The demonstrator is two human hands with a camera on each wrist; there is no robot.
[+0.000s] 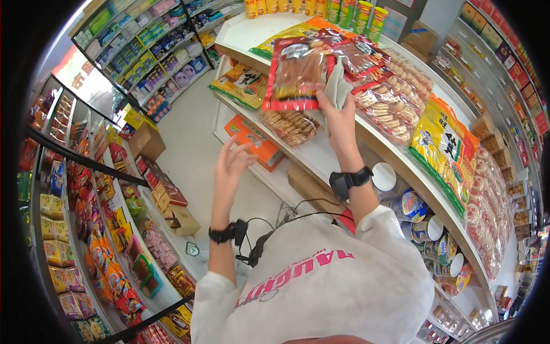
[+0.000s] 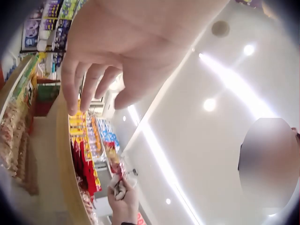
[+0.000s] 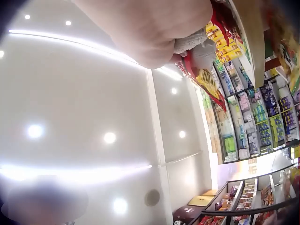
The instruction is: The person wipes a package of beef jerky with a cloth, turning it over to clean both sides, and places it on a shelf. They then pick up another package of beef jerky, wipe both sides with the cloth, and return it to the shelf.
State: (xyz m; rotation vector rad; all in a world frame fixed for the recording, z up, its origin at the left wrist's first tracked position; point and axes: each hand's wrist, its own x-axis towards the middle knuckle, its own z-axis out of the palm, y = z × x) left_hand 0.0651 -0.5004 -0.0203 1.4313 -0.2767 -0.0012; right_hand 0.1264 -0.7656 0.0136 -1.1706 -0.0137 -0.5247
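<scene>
My right hand (image 1: pixel 342 123) grips a red-edged, clear-fronted snack bag (image 1: pixel 299 74) with brown strips inside, together with a grey cloth (image 1: pixel 338 89). The bag is held up over the upper display shelf, its front facing me. In the right wrist view, the bag's yellow barcode panel (image 3: pixel 206 79) shows beside the bunched cloth (image 3: pixel 202 52). My left hand (image 1: pixel 232 163) hangs in the air left of the shelf, fingers spread and holding nothing. The left wrist view shows that hand (image 2: pixel 126 51) with its fingers loosely extended.
More red snack bags (image 1: pixel 362 56) and clear bags of round crackers (image 1: pixel 381 103) lie on the upper shelf (image 1: pixel 246 31). A yellow-green bag (image 1: pixel 444 152) sits farther right. Below are an orange package (image 1: pixel 252 142) and instant noodle tubs (image 1: pixel 409 206). Candy racks (image 1: pixel 103 229) line the aisle's left side.
</scene>
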